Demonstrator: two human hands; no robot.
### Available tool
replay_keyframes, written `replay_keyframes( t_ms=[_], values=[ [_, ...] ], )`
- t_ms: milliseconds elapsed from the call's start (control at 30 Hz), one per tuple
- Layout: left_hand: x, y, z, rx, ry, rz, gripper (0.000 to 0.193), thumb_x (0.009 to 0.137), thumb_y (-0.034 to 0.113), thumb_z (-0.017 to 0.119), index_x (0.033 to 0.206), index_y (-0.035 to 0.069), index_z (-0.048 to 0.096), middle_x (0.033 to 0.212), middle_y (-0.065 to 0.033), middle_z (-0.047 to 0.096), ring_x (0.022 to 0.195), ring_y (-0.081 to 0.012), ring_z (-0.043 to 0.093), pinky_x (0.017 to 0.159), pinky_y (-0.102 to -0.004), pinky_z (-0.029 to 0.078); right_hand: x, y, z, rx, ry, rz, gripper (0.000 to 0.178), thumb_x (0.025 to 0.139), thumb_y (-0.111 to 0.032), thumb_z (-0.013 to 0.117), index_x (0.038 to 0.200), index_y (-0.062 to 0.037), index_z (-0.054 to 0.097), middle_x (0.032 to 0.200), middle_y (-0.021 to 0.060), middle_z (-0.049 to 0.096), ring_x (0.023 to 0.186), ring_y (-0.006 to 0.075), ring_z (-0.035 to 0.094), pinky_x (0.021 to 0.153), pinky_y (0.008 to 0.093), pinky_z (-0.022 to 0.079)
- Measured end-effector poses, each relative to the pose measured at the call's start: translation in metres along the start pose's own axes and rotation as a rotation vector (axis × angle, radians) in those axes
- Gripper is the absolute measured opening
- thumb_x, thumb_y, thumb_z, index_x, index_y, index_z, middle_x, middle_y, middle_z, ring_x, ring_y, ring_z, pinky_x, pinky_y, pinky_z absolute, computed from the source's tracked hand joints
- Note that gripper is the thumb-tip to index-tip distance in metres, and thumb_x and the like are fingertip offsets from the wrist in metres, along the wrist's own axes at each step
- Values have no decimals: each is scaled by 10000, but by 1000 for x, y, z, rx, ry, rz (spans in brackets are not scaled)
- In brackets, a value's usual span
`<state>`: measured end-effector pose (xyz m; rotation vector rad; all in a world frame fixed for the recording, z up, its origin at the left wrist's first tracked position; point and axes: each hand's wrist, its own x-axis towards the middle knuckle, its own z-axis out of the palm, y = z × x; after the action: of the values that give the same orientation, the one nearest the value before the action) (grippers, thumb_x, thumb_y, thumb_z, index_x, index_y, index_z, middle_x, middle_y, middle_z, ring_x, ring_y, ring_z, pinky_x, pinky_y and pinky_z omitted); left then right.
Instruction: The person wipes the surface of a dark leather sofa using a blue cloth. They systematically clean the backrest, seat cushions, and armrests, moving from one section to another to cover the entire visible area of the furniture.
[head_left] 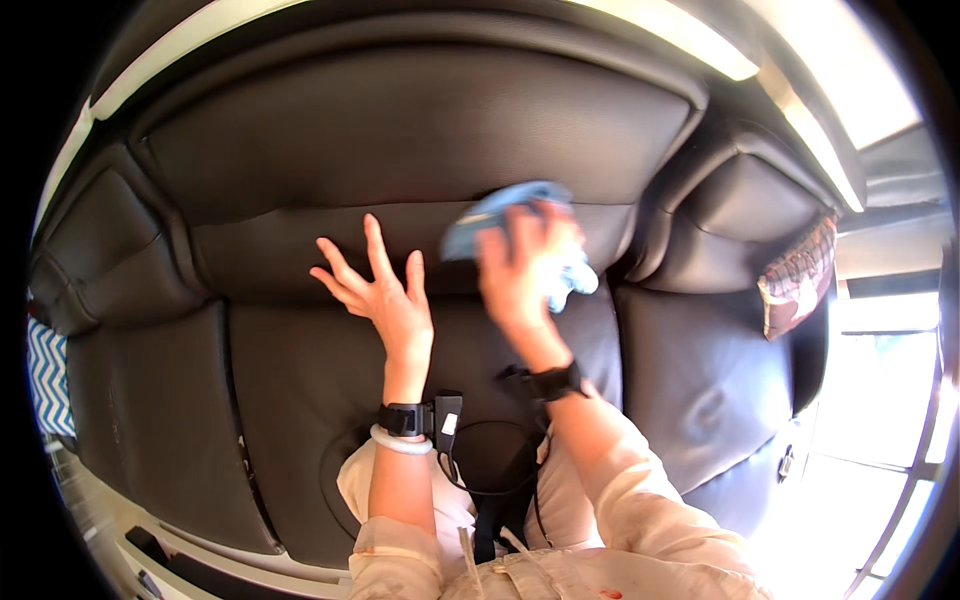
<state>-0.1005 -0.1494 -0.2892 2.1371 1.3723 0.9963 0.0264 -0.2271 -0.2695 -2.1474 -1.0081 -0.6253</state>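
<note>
A light blue cloth (468, 238) is bunched under my right hand (522, 262), against the lower part of the dark brown leather sofa's backrest (420, 130). Motion smears the fingers of that hand and the cloth a little. My left hand (385, 295) hangs over the sofa in front of the backrest, its fingers spread and nothing in them. Whether it touches the leather I cannot tell. Both wrists wear black straps, and a small black box with a cable sits by the left one.
A patterned brown cushion (800, 275) leans at the sofa's right end. At the far left edge is a blue and white zigzag cushion (50, 375). The seat cushion (300, 420) spreads below my hands, with a seam at its left. Bright windows stand at the right.
</note>
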Motion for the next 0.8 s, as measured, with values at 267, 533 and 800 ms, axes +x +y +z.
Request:
replay_keyframes(
  t_ms=[267,533,800],
  values=[
    [0,-7,-4,0,-38,22,671,966,307,670,1564,323,366,1668,-185,16,1468,-586,-7,1105,-726,200,-3,21,7,-93,-28,-188,309,836,-128,607,1139,-172,652,1235,79,578,1137,298,554,856,436,406],
    [2,2,-6,-48,-18,-15,629,934,268,722,1503,339,463,1662,-171,102,1458,-555,80,1111,-668,262,1,97,-1,-143,324,504,275,900,-13,608,1171,-5,561,1206,209,495,1075,406,471,914,505,390],
    [9,-7,-12,-133,59,-29,485,928,26,602,1377,211,600,1599,-104,344,1423,-463,243,1143,-529,277,-81,-34,40,328,-341,-435,360,800,-122,606,1147,-34,643,1334,130,501,1181,348,484,951,461,422]
  ],
)
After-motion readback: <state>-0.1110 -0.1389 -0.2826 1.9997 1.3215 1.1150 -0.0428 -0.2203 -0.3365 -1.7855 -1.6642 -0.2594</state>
